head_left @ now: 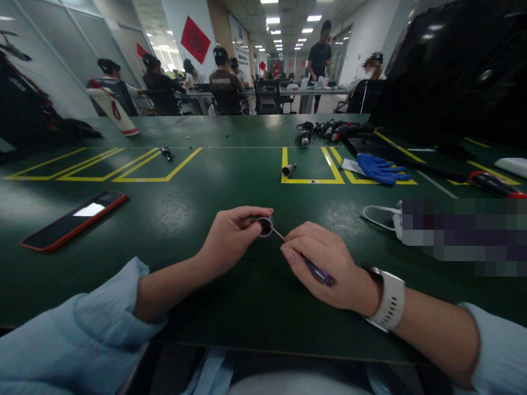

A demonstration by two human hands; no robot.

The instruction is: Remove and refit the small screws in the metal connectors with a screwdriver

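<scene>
Grey round part [265, 226] pinched in left hand [234, 237], over tabletop [173, 216] centre — purple screwdriver [318, 271] clamped in right hand [325, 263], tip at its rim. From the part: phone [74, 222] 9 o'clock, blue glove [381, 169] 2 o'clock.

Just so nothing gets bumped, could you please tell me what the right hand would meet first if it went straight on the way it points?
Likely the round metal part in the left hand; the thin tool in the right hand appears to reach its rim, though depth is unclear.

Open-plan office with green workbench [230, 181], desks [298, 91], chairs [267, 96], ceiling lights [273, 21].
</scene>
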